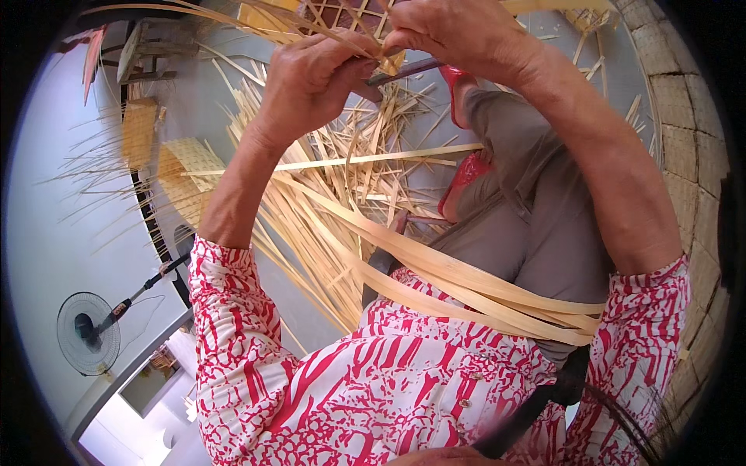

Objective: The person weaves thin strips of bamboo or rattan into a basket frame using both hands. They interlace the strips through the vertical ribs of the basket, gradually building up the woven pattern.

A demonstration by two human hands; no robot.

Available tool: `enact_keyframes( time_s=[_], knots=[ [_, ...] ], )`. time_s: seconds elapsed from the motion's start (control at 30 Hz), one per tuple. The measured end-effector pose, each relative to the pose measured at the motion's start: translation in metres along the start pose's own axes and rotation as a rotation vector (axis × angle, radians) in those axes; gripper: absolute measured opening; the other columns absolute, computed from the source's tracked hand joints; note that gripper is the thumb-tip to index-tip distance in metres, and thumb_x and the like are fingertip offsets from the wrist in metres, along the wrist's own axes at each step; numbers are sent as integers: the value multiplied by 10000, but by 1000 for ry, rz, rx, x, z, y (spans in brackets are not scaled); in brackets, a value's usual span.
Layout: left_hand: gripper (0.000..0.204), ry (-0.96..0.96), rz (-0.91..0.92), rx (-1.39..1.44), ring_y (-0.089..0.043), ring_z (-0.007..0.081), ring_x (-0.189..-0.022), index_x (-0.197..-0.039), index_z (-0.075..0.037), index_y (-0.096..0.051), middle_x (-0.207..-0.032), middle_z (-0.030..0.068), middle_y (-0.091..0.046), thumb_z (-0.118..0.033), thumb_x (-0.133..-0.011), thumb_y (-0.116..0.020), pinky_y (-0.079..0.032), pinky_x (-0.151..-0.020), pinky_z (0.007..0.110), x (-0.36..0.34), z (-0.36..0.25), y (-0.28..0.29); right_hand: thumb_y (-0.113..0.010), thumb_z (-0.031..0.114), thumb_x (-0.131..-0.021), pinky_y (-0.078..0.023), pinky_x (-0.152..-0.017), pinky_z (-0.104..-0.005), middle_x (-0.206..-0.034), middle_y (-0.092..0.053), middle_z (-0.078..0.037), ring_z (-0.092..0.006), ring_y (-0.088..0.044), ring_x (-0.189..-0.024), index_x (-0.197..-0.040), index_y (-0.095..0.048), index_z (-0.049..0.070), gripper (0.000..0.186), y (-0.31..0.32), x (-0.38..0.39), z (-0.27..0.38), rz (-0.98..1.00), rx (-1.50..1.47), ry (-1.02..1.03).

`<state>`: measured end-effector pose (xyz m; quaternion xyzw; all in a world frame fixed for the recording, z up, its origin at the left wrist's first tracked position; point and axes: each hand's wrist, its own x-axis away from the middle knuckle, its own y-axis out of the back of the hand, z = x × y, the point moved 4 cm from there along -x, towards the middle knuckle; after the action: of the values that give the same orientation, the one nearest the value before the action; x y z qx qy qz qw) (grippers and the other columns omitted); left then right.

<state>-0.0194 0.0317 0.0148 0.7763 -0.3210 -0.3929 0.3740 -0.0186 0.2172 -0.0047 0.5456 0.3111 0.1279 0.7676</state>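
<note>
At the top edge, an openwork weave of bamboo strips (371, 17) is partly cut off by the frame. My left hand (315, 81) is closed, thumb and fingers pinching a bamboo strip (336, 36) beside the weave. Close against it, my right hand (458, 35) is bent over, its fingertips pinched on the weave's near edge; exactly which strip they grip is hard to see. Below both hands runs a dark, narrow bar (406, 71) whose kind I cannot make out. Several long, flat bamboo strips (435, 272) lie across my lap.
A heap of loose bamboo strips (311, 225) covers the floor at left. Woven panels with protruding ends (180, 175) stand by the wall. Further left are a fan (88, 332) and a wooden stool (159, 50). A pale block-patterned surface (680, 101) curves along the right.
</note>
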Motion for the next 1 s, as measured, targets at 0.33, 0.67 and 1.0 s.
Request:
enact_keyframes(
  time_s=[0.33, 0.67, 1.0],
  knots=[
    [179, 113, -46, -51, -742, 216, -746, -978, -49, -619, -887, 76, -726, -77, -848, -739, -546, -639, 300, 7, -8, 8, -652, 341, -894, -526, -596, -438, -710, -653, -123, -316, -687, -709, -846, -615, 93, 255, 3, -11, 9, 88, -17, 36],
    [48, 411, -530, 70, -631, 108, -629, -857, -31, -729, -770, 54, -668, -40, -818, -757, -507, -579, 234, 37, 12, 4, -592, 99, -854, -508, -713, -411, -899, -681, -128, -306, -645, -844, -966, -663, 46, 143, 40, 21, 24, -332, -180, -192],
    [99, 450, -592, 118, -583, 117, -572, -817, -31, -695, -720, 48, -629, -78, -792, -779, -459, -534, 250, 23, 26, -17, -433, -2, -941, -519, -875, -454, -1171, -629, -156, -274, -613, -1033, -1238, -486, 49, 306, -27, 33, -41, -687, -1952, -1233]
  ],
)
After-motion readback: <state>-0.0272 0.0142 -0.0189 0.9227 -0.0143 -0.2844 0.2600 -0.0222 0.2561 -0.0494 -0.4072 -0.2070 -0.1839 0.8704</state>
